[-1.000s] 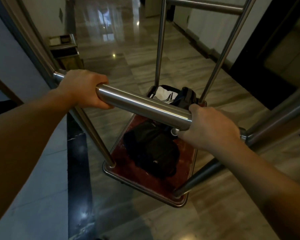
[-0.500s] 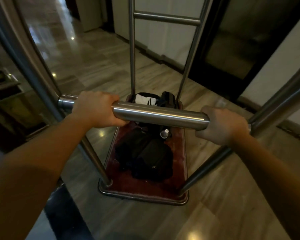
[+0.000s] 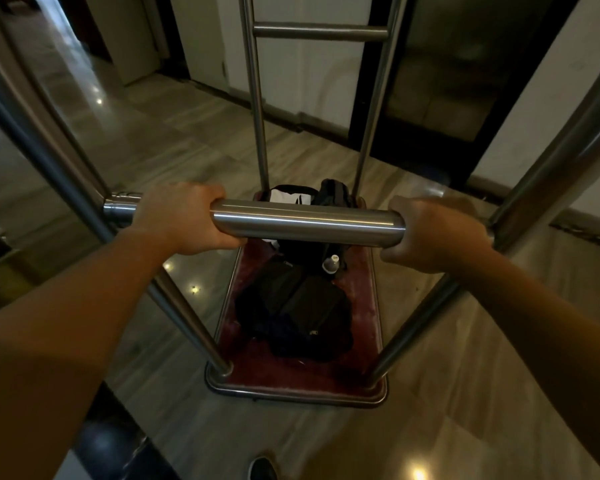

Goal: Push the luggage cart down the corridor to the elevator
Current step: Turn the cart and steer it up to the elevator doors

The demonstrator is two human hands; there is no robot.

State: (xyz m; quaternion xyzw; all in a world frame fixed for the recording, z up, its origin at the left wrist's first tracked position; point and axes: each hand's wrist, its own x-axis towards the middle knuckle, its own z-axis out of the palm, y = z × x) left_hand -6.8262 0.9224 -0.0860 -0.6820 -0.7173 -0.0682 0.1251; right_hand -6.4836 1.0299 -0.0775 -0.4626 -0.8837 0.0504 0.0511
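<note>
The luggage cart (image 3: 293,382) stands straight ahead of me, a red-carpeted deck framed by steel posts. Its steel handle bar (image 3: 305,221) crosses the view at chest height. My left hand (image 3: 184,218) wraps the bar's left end. My right hand (image 3: 433,233) wraps the right end, next to the right post. A black backpack (image 3: 295,313) lies on the deck, and behind it stands a second dark bag (image 3: 302,199) with something white in it. A small bottle (image 3: 330,264) sits between them.
The cart's front faces a white wall (image 3: 291,74) and a dark glass door (image 3: 440,71) close ahead. The polished stone corridor floor (image 3: 146,133) runs off to the upper left. My shoe tip (image 3: 262,468) shows at the bottom edge.
The cart has swung to the right: the long corridor has slid off to the left, and the wall and dark door now lie straight ahead. Both hands kept their hold on the bar.
</note>
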